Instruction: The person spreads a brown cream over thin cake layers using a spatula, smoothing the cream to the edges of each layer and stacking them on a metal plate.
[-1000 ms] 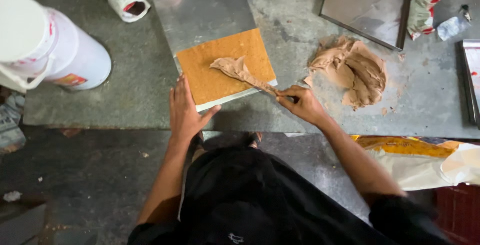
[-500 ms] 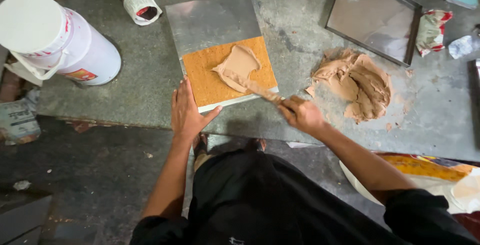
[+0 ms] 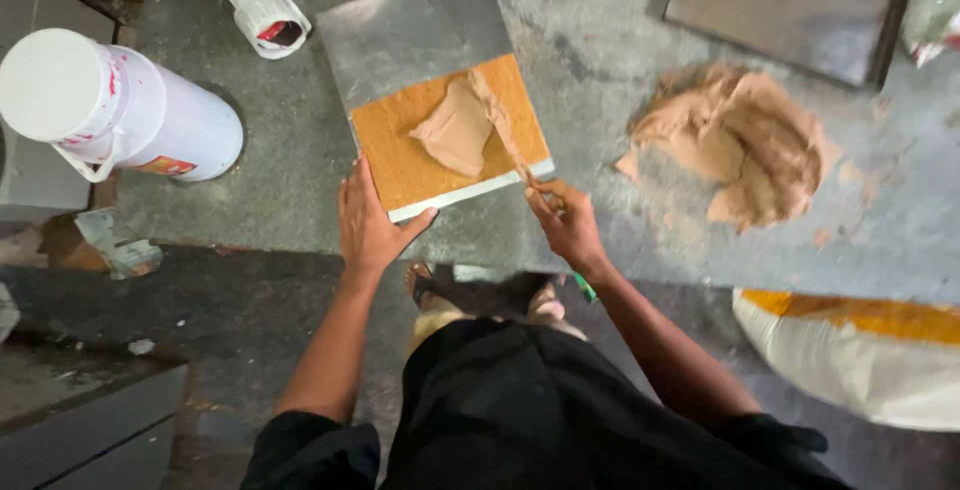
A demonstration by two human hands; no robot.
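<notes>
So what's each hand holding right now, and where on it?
Right hand grips a spreading tool by its handle end. Left hand presses on the orange tile at its near left corner.

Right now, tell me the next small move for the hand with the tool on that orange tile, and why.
Probably draw the trowel in the right hand across the paste toward the bare orange area. The paste sits in one lump near the middle of the tile, most of it uncovered, while the left hand steadies its near edge.
</notes>
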